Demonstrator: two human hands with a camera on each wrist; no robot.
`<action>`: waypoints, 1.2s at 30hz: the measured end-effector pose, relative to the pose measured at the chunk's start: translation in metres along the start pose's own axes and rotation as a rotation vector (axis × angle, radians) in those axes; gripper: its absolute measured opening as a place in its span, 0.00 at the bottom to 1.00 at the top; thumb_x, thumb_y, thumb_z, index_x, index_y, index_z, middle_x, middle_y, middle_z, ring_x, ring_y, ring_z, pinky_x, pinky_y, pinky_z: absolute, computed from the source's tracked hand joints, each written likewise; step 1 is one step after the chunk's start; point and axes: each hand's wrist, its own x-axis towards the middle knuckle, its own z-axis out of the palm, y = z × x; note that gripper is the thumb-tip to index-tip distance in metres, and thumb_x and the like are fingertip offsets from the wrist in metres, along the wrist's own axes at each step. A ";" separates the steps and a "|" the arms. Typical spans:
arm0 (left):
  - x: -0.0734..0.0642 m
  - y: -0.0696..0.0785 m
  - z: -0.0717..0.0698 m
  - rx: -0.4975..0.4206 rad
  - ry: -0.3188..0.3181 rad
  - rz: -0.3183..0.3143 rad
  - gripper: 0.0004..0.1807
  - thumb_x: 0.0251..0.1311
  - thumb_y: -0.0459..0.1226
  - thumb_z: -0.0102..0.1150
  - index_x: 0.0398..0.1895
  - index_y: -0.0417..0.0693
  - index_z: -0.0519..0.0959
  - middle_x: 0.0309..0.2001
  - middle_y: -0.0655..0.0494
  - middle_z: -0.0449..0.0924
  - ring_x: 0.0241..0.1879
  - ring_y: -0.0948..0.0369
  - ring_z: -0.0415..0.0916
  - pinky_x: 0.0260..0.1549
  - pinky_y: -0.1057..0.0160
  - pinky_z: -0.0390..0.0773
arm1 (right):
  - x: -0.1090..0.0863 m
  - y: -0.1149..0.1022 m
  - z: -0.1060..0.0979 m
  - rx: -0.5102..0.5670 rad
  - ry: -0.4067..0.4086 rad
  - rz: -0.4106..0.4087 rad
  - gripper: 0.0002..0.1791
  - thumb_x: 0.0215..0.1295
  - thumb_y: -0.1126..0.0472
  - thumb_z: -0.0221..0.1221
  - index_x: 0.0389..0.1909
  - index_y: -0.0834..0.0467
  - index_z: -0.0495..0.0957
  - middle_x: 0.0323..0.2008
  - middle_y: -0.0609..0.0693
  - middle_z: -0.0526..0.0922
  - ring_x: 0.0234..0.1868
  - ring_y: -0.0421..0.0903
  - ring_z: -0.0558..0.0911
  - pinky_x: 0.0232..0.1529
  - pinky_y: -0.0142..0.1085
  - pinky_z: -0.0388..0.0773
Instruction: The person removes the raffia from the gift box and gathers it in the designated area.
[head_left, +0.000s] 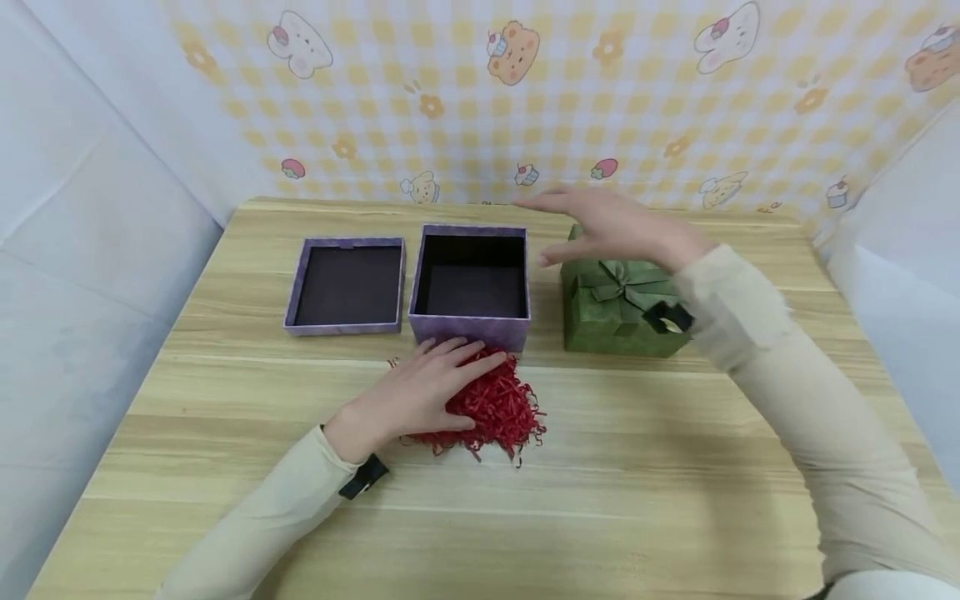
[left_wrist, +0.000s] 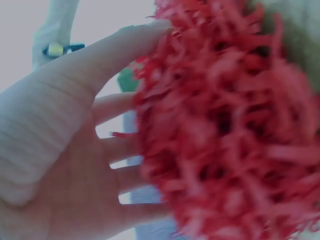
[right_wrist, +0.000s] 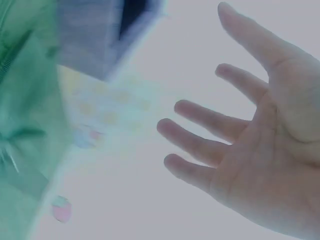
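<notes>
A heap of red shredded paper lies on the table just in front of a purple box. Spread over its left side is my left hand, fingertips close by the box's front wall. In the left wrist view, the red strips cover the ends of the fingers. My right hand hangs in the air with nothing in it, fingers apart, over the back left of a green gift box with a ribbon bow. The purple box stands uncovered, its dark inside showing.
To the left of the purple box, a shallow purple lid lies with its dark inner side up. The wooden table ends at the back against a yellow checked cloth with cartoon prints. White cloth hangs along the left side.
</notes>
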 end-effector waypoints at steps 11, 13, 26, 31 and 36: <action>0.008 0.012 -0.023 -0.087 0.354 0.197 0.25 0.57 0.43 0.63 0.57 0.42 0.75 0.57 0.44 0.72 0.61 0.50 0.64 0.58 0.54 0.64 | -0.123 0.010 0.006 0.078 0.651 0.002 0.29 0.57 0.66 0.64 0.61 0.47 0.72 0.57 0.46 0.75 0.59 0.38 0.69 0.59 0.29 0.60; 0.013 0.013 -0.026 -0.079 0.427 0.204 0.23 0.57 0.41 0.63 0.55 0.41 0.76 0.55 0.44 0.74 0.58 0.51 0.68 0.56 0.56 0.67 | -0.134 0.017 0.014 0.127 0.715 0.022 0.26 0.57 0.69 0.63 0.59 0.52 0.75 0.55 0.48 0.77 0.58 0.37 0.70 0.58 0.28 0.62; 0.056 0.042 -0.042 -0.157 0.554 -0.041 0.12 0.59 0.29 0.58 0.47 0.40 0.80 0.34 0.52 0.80 0.27 0.62 0.71 0.27 0.68 0.73 | -0.168 0.043 0.049 0.455 0.906 0.156 0.21 0.60 0.75 0.57 0.56 0.65 0.74 0.49 0.52 0.79 0.51 0.42 0.76 0.54 0.29 0.68; 0.099 0.062 -0.023 -0.380 0.506 -0.099 0.28 0.59 0.39 0.61 0.61 0.40 0.69 0.63 0.44 0.65 0.61 0.54 0.63 0.57 0.58 0.65 | -0.170 0.056 0.058 0.445 0.732 0.264 0.37 0.61 0.69 0.59 0.70 0.50 0.57 0.59 0.54 0.71 0.58 0.42 0.70 0.54 0.27 0.67; 0.138 0.073 0.002 -0.609 0.479 -0.234 0.49 0.54 0.52 0.63 0.73 0.49 0.48 0.73 0.51 0.25 0.71 0.55 0.31 0.59 0.47 0.61 | -0.162 0.066 0.066 0.490 0.513 0.360 0.52 0.60 0.59 0.63 0.73 0.43 0.35 0.70 0.59 0.50 0.67 0.60 0.56 0.61 0.54 0.57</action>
